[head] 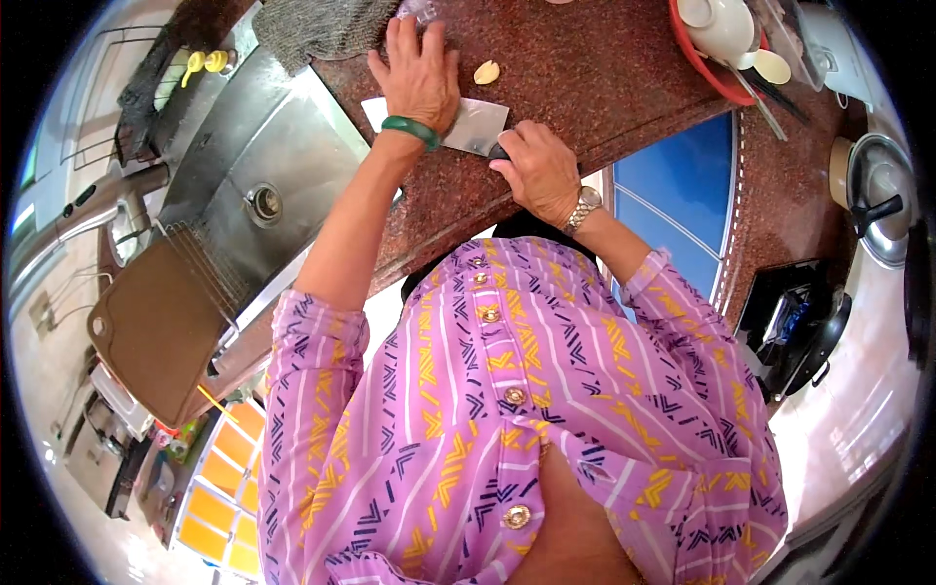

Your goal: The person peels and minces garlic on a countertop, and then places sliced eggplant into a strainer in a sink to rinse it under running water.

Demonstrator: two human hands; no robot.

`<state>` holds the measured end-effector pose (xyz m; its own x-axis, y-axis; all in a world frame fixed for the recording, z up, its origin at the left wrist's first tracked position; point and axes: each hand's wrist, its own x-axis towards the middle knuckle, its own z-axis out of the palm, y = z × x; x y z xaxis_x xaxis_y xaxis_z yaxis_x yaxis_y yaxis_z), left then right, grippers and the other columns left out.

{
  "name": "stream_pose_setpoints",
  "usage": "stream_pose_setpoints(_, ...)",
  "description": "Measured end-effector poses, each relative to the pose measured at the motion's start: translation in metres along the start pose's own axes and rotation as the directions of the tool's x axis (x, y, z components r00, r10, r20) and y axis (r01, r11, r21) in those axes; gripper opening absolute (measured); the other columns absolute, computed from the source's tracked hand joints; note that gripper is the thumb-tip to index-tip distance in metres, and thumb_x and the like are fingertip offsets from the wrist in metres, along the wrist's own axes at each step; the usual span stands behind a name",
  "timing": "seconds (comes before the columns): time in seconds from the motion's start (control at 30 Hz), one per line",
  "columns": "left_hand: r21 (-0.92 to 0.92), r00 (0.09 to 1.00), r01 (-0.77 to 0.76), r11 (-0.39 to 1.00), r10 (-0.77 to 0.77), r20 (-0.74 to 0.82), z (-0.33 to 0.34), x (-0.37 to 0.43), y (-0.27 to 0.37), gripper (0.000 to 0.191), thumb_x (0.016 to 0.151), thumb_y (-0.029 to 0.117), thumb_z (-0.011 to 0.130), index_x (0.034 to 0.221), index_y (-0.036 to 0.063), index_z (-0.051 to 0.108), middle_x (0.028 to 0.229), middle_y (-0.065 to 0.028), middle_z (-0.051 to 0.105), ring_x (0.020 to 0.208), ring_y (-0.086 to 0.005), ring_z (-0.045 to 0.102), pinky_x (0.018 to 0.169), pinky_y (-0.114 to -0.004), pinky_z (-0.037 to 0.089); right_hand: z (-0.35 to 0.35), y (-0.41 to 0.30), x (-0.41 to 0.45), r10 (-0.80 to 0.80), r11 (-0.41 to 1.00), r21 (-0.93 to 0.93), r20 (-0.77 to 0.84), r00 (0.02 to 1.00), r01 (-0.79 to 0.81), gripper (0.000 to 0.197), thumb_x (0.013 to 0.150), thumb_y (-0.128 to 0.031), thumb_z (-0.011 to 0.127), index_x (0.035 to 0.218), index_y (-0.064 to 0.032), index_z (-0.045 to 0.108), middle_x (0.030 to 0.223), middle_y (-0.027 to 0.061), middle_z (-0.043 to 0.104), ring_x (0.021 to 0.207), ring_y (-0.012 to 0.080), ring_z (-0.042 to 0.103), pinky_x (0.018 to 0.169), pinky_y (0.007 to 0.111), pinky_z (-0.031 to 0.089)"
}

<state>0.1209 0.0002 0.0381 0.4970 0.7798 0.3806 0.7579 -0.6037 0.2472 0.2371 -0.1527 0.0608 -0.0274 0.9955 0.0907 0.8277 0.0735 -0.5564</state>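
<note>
My right hand [541, 168] grips the black handle [499, 152] of a broad-bladed cleaver [477, 126], which lies flat or nearly flat over the reddish-brown speckled countertop [556, 80]. My left hand [417, 77], with a green bangle at its wrist, reaches across the blade with its fingers stretched out and apart. Its palm hides the middle of the blade; whether it presses on the steel is hidden. Just right of my left fingers sits a pale yellow piece, apparently a peeled garlic clove [486, 72]. Clear plastic [418, 9] shows at my left fingertips.
A steel sink [241, 157] lies left, with a grey cloth [322, 29] at its far corner and a brown cutting board [157, 336] on its near side. At far right, a red basin [678, 36] holds white dishes. A steel lid [881, 194] and black wok [812, 351] stand right.
</note>
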Motion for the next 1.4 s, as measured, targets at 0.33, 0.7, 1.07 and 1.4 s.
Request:
stream_pose_setpoints(0.33, -0.042, 0.986, 0.03, 0.999, -0.023, 0.167, 0.003, -0.01, 0.004, 0.04, 0.086, 0.024, 0.044, 0.125, 0.0129, 0.038, 0.133, -0.0099, 0.035, 0.127, -0.0261, 0.028, 0.098, -0.057, 0.016, -0.002, 0.003, 0.006, 0.029, 0.999, 0.045, 0.044, 0.999, -0.031, 0.021, 0.07, -0.019, 0.064, 0.083, -0.0081, 0.052, 0.08, 0.0102, 0.046, 0.078, 0.028, 0.048, 0.064, 0.039, 0.04)
stream_pose_setpoints(0.7, -0.06, 0.975, 0.02, 0.998, -0.006, 0.222, 0.002, -0.007, 0.003, 0.039, 0.083, 0.021, 0.048, 0.121, 0.0125, 0.043, 0.132, -0.0094, 0.038, 0.126, -0.0273, 0.031, 0.098, -0.054, 0.017, -0.001, -0.002, 0.013, 0.059, 0.998, 0.018, 0.128, 0.99, -0.062, 0.016, 0.069, -0.017, 0.063, 0.077, -0.0085, 0.051, 0.078, 0.0083, 0.044, 0.076, 0.026, 0.046, 0.062, 0.037, 0.037)
stream_pose_setpoints(1.07, -0.468, 0.984, 0.155, 0.87, -0.178, -0.005, -0.014, 0.002, -0.019, 0.026, 0.084, 0.027, 0.051, 0.102, 0.0086, 0.056, 0.108, -0.009, 0.054, 0.102, -0.0245, 0.05, 0.088, -0.041, 0.033, -0.015, 0.004, 0.018, 0.04, 0.993, 0.103, 0.154, 0.987, -0.056, 0.023, 0.074, -0.021, 0.061, 0.085, -0.0027, 0.052, 0.085, 0.0149, 0.051, 0.081, 0.0337, 0.052, 0.069, 0.041, 0.044)
stream_pose_setpoints(1.4, -0.231, 0.979, 0.161, 0.96, -0.124, 0.164, -0.055, -0.069, -0.012, 0.023, 0.072, 0.019, 0.066, 0.092, 0.009, 0.059, 0.084, -0.0109, 0.054, 0.08, -0.0294, 0.054, 0.066, -0.037, 0.045, -0.054, 0.034, 0.022, 0.265, 0.947, 0.197, -0.034, 0.964, -0.254, 0.023, 0.081, -0.022, 0.053, 0.081, 0.001, 0.057, 0.076, 0.0224, 0.058, 0.072, 0.0393, 0.056, 0.065, 0.043, 0.045)
